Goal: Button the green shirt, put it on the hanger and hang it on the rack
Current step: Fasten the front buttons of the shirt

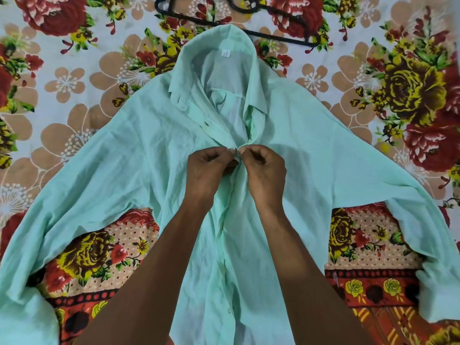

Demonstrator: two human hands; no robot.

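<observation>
The pale green shirt [139,155] lies face up on a flowered bedsheet, sleeves spread wide, collar pointing away from me. My left hand [207,170] and my right hand [265,171] meet at the front placket mid-chest, each pinching the fabric edge where a button sits. Above them the front lies apart, with one loose button [206,124] showing on the left edge. Below my hands the placket runs closed, with a button [229,311] near the hem. A black hanger [273,11] lies flat beyond the collar.
The flowered bedsheet [74,78] covers the whole surface in view. A red patterned border of the sheet [368,277] shows under both sleeves. No rack is in view.
</observation>
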